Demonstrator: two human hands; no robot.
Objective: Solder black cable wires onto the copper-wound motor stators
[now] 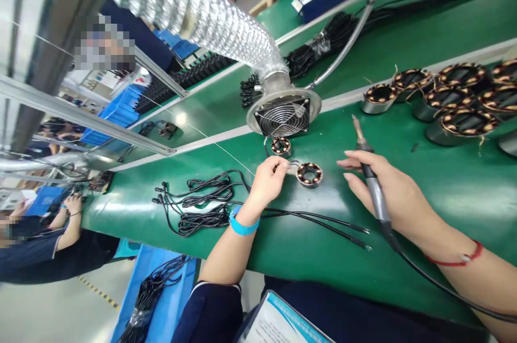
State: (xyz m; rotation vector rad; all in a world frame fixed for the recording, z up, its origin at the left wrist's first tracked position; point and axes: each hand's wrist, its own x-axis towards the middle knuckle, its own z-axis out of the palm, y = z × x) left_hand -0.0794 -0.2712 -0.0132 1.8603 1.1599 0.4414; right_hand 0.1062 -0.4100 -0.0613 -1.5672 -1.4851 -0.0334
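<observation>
My left hand [269, 182], wearing a blue wristband, has its thumb and forefinger pinched on a cable end whose thin tips show beside a small motor stator [309, 183]. This stator, a ring with copper windings, lies on the green bench just right of those fingers. My right hand [383, 187] grips a soldering iron [378, 200] like a pen. Its bare tip points up and away, apart from the stator. A second small stator [280, 154] sits behind, below the fan. Black cables [210, 197] lie coiled left of my left hand, and stripped ends stretch out beneath my wrist.
A fume fan [284, 117] on a silver duct [210, 20] hangs over the work. Several larger stators [460, 127] stand at the right. A blue bin [161, 284] with bundled cables is below the bench edge. Other people work at the left and the far side.
</observation>
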